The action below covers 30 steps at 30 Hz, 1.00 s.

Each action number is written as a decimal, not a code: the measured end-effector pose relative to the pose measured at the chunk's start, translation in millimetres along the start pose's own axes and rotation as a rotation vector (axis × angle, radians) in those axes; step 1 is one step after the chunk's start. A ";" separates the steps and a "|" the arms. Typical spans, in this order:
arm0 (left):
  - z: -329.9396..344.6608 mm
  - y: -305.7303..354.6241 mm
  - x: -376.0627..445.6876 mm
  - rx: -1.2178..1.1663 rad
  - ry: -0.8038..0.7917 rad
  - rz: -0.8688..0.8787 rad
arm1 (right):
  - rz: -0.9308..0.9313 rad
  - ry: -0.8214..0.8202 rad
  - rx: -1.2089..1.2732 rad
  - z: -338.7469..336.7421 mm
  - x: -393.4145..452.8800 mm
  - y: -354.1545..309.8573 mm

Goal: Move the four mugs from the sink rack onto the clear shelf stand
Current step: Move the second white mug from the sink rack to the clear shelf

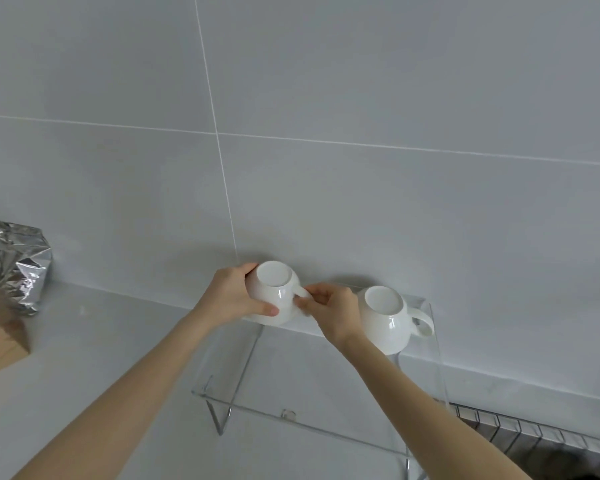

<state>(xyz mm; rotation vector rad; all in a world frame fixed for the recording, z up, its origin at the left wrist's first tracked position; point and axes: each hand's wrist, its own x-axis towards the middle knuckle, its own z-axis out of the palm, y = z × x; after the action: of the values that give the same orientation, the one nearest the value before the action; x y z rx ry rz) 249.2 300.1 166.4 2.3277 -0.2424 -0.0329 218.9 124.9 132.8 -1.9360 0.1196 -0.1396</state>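
Note:
Two white mugs stand upside down at the back of the clear shelf stand (291, 415), close to the wall. My left hand (234, 296) wraps around the body of the left mug (274, 289). Fingers of my right hand (329, 311) pinch that same mug's handle on its right side. The second mug (387, 315) sits just right of my right hand, its handle pointing right. Only a corner of the wire sink rack (534, 434) shows at the lower right, and no mugs are visible on it.
A crumpled silver foil bag (18, 265) and a brown cardboard box (0, 341) stand on the white counter (94, 341) at the far left. The grey tiled wall (326, 133) rises directly behind the shelf stand.

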 end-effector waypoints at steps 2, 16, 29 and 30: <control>2.3 -1.5 1.4 0.009 -0.007 -0.006 | -0.004 -0.002 -0.021 -0.6 0.3 -0.1; 11.4 -3.5 -4.9 0.055 -0.067 -0.034 | -0.057 -0.131 -0.170 -2.2 -9.1 -2.1; 98.9 138.5 -91.3 0.246 -0.169 0.509 | -0.205 0.118 -0.017 -148.9 -111.0 -13.2; 113.1 148.9 -102.3 0.246 -0.204 0.561 | -0.183 0.172 -0.007 -163.3 -123.0 -4.9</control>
<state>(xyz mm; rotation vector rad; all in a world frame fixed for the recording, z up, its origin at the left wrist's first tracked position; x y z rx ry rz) 113.2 137.6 189.1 2.4146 -1.0424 0.0410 72.3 -5.3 191.0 -1.9386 0.0560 -0.4281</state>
